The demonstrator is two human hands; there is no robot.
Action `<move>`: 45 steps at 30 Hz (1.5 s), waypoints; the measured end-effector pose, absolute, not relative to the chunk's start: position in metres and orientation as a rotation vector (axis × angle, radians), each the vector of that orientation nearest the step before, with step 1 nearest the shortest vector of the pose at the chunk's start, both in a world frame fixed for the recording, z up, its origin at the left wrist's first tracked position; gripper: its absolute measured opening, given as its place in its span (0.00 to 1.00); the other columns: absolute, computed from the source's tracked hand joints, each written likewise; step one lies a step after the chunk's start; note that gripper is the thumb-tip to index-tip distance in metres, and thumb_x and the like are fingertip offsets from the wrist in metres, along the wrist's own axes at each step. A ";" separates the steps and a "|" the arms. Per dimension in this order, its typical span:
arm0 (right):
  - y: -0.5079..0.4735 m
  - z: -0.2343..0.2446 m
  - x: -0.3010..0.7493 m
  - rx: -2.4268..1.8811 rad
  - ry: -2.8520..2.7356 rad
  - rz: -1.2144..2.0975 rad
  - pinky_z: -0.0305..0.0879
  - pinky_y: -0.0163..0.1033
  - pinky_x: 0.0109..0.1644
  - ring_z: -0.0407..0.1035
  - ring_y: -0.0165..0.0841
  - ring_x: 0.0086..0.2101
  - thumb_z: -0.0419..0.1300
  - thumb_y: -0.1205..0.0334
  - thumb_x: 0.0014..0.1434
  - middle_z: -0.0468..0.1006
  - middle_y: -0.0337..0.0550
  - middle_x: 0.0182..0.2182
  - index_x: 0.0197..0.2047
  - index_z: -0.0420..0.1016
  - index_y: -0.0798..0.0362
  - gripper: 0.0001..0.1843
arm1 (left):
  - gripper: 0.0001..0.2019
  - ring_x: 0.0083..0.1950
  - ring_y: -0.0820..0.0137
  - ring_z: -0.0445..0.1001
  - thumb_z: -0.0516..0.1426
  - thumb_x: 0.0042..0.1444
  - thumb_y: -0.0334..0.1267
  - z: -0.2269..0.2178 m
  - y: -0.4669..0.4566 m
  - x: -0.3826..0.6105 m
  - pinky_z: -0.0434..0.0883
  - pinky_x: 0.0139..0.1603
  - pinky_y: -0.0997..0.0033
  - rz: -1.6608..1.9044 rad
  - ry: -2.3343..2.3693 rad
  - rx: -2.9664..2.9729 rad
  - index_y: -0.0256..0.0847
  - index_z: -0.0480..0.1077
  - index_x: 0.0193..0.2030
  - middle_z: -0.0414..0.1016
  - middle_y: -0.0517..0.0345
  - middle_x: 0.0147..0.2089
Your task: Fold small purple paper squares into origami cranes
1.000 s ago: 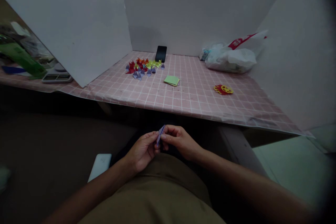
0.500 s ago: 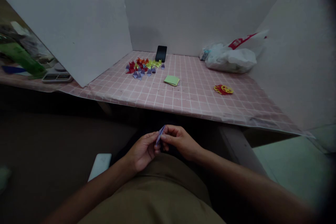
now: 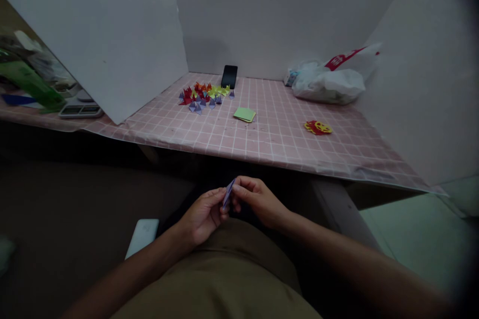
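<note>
Above my lap, a small piece of folded purple paper (image 3: 228,195) is held tilted between both hands. My left hand (image 3: 205,214) is closed, pinching its left side between thumb and fingers. From the right, my right hand (image 3: 258,200) is closed too, with thumb and forefinger on the paper's upper edge. Beyond them on the table (image 3: 277,144) sits a stack of square paper sheets (image 3: 245,114), light green on top. Farther back stands a cluster of small folded paper figures (image 3: 202,95) in red, orange, yellow and purple.
A black phone (image 3: 229,76) lies behind the figures. Red and yellow cut-out pieces (image 3: 318,127) lie at the right, with a white plastic bag (image 3: 329,84) behind. White panels (image 3: 112,35) enclose the table. A digital scale (image 3: 81,109) sits left, and a pale flat device (image 3: 142,237) below.
My right thumb and fingers have shifted slightly up along the purple paper's edge. The left hand keeps nearly the same grip, and the things on the table stay put.
</note>
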State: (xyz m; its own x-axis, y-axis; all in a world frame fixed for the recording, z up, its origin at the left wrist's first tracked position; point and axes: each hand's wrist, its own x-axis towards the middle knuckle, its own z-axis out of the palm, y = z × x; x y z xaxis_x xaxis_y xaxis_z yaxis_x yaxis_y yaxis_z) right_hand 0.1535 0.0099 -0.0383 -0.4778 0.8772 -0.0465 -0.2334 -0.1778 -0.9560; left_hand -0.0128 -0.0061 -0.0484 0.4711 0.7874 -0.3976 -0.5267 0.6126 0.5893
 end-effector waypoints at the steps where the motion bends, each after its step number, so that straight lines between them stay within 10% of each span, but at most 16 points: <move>1: 0.010 -0.039 0.154 -0.817 -1.270 1.751 0.62 0.34 0.30 0.65 0.26 0.24 0.64 0.52 0.60 0.74 0.39 0.24 0.30 0.73 0.56 0.15 | 0.09 0.24 0.80 0.61 0.67 0.49 0.37 -0.048 -0.006 -0.013 0.61 0.24 0.80 0.832 0.703 0.417 0.32 0.76 0.32 0.69 0.59 0.27; 45: 0.012 -0.034 0.157 -0.999 -1.313 1.597 0.59 0.35 0.29 0.63 0.25 0.23 0.63 0.55 0.58 0.70 0.35 0.23 0.31 0.69 0.55 0.12 | 0.15 0.23 0.80 0.61 0.68 0.47 0.43 -0.052 -0.006 -0.012 0.60 0.26 0.80 0.977 0.866 0.507 0.36 0.69 0.29 0.66 0.65 0.23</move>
State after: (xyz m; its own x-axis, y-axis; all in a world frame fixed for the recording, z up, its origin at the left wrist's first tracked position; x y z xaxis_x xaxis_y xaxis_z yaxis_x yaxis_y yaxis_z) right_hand 0.1569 0.0121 -0.0344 -0.3487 0.9342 -0.0756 -0.1062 -0.1195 -0.9871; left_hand -0.0117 -0.0060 -0.0520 0.2786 0.8733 -0.3997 -0.5012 0.4872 0.7151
